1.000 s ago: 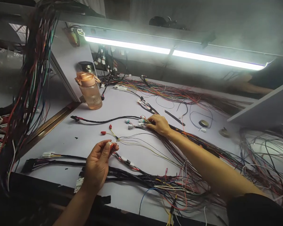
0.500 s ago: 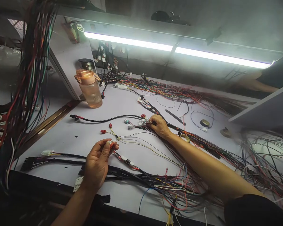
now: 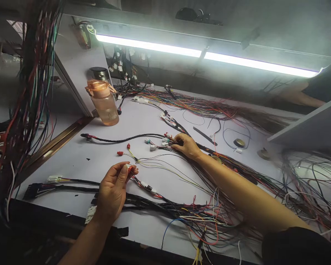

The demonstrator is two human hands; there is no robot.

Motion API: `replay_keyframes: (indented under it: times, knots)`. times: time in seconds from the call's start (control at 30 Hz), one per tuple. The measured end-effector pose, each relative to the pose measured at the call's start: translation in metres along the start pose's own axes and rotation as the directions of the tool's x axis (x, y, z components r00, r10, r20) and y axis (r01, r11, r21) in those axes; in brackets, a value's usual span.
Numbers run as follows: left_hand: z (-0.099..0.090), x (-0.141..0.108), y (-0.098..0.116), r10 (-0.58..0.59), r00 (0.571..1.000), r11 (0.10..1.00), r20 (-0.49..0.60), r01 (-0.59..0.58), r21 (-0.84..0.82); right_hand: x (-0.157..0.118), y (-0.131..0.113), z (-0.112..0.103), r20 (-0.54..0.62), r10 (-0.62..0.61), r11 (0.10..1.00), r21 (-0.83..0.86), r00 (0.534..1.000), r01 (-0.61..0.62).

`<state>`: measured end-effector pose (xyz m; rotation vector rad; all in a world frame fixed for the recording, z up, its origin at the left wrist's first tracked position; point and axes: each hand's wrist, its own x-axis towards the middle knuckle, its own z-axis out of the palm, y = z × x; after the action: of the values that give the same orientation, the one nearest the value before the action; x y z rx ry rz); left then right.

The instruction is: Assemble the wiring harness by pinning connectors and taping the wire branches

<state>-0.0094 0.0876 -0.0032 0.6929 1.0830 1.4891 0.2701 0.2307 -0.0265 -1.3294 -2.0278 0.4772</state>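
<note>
My left hand [image 3: 114,187] pinches a small white connector [image 3: 129,168] with red wires, raised over the near part of the table. From it a cable with white and black sleeves [image 3: 146,187] runs right into the near harness. Farther off, my right hand [image 3: 186,146] is closed around wires just behind a cluster of white connectors [image 3: 165,141]; its fingertips are partly hidden. A red connector [image 3: 167,134] sits at the top of that cluster. Between the hands lie two red connectors [image 3: 120,153] on thin yellow and dark wires.
A peach water bottle [image 3: 104,105] stands at the back left, by a dark-lidded bottle [image 3: 99,73]. Loose wires [image 3: 187,103] stretch along the back. Tape rolls [image 3: 239,142] lie to the right. A thick wire bundle [image 3: 35,81] hangs at left, and a lit tube [image 3: 154,47] crosses above.
My right hand's fingers have shifted slightly on the wires, and the white connectors beside them have turned and spread a little. My left hand keeps its pinch. The view has moved slightly.
</note>
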Motion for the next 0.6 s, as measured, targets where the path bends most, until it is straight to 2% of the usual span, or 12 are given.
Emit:
replay_keyframes:
  times: [0.1,0.17,0.37,0.6]
  knots:
    - [0.000,0.000,-0.001,0.002,1.000,1.000,0.001,-0.002,-0.003,0.002,-0.001,-0.004,0.044,-0.011,0.999,0.034,0.999,0.009]
    - [-0.001,0.001,-0.002,0.004,1.000,1.000,0.002,-0.004,-0.007,0.004,0.000,-0.004,0.034,0.010,0.999,0.051,0.999,-0.012]
    - [-0.002,0.001,-0.002,0.008,1.000,1.000,0.001,-0.008,-0.016,0.013,0.007,-0.003,-0.128,0.183,0.977,0.131,0.975,-0.166]
    - [-0.001,0.002,-0.003,0.010,1.000,1.000,0.002,-0.010,-0.028,0.022,0.012,0.001,-0.209,0.361,0.931,0.143,0.909,-0.337]
